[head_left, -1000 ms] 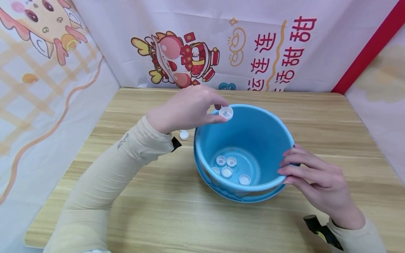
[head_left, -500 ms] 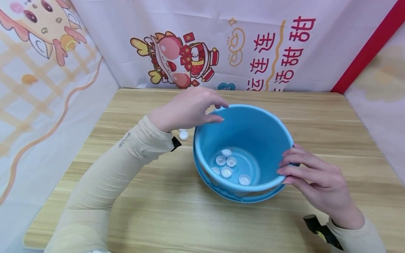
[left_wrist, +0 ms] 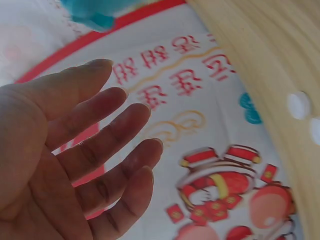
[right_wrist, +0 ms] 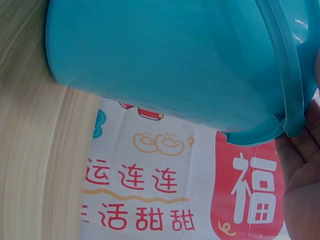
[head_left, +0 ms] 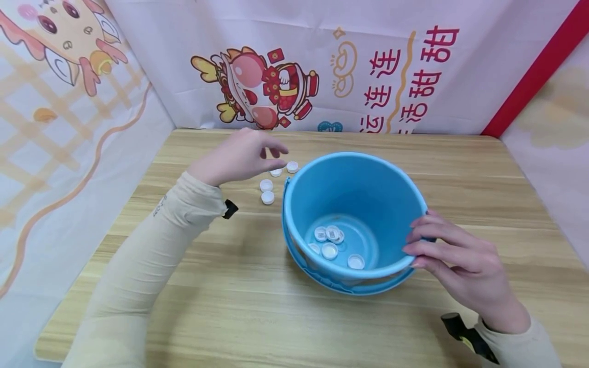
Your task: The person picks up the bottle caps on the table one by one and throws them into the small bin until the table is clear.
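Observation:
A blue bucket (head_left: 363, 191) stands on the wooden table, its handle lowered along the near side. Several white bottle caps (head_left: 329, 251) lie on its floor toward the left. My right hand (head_left: 465, 266) grips the right side of the rim, thumb and fingers on either side of the edge; the right wrist view shows part of that hand (right_wrist: 304, 175) by the handle joint. Left of the bucket, my left hand (head_left: 244, 157) hovers with loosely bent fingers. Its palm (left_wrist: 30, 195) holds nothing. Close to those fingertips, several more white caps (head_left: 268, 198) rest on the table, one partly covered.
Behind the table (head_left: 221, 317) hangs a white printed cloth (head_left: 285, 30) with red characters and a cartoon dragon. Another patterned cloth (head_left: 60, 168) runs along the left side. A black wrist strap (head_left: 469, 337) sits on my right sleeve.
The left hand released a cap into the bucket, then moved left off the rim toward the caps on the table. The dropped cap settled among the others. My right hand stayed put.

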`<state>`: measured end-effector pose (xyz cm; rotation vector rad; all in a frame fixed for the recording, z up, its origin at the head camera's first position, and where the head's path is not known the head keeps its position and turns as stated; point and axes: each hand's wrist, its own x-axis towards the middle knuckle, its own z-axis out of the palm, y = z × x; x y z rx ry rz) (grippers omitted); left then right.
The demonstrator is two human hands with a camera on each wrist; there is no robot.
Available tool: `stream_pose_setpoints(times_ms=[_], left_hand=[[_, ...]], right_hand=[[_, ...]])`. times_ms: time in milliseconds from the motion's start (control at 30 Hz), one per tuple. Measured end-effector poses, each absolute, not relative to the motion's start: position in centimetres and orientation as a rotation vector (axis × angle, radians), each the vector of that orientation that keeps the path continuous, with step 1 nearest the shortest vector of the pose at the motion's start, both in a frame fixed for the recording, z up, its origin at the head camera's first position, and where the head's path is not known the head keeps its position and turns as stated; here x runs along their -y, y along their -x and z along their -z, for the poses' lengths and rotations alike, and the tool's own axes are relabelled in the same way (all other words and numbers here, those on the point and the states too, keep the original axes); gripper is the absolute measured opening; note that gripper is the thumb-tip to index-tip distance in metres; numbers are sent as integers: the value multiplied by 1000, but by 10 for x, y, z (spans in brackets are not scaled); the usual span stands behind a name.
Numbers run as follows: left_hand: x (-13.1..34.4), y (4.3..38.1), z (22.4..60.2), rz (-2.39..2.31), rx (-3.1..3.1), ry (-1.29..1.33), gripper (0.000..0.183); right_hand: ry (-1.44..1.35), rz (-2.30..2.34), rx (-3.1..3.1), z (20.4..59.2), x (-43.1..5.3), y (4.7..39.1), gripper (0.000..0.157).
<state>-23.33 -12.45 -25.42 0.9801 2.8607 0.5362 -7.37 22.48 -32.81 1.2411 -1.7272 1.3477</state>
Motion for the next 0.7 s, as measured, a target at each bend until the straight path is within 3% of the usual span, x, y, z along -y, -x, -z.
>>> stream_pose_setpoints(times_ms=[333,700], left_hand=[[164,268,306,-581,-2794,-756,28],[175,281,341,-632,-2721,-668,29]], right_hand=[[-1245,-1353,1725,328,-223,74,26],[-1245,-1365,1724,326,-220,74,26]])
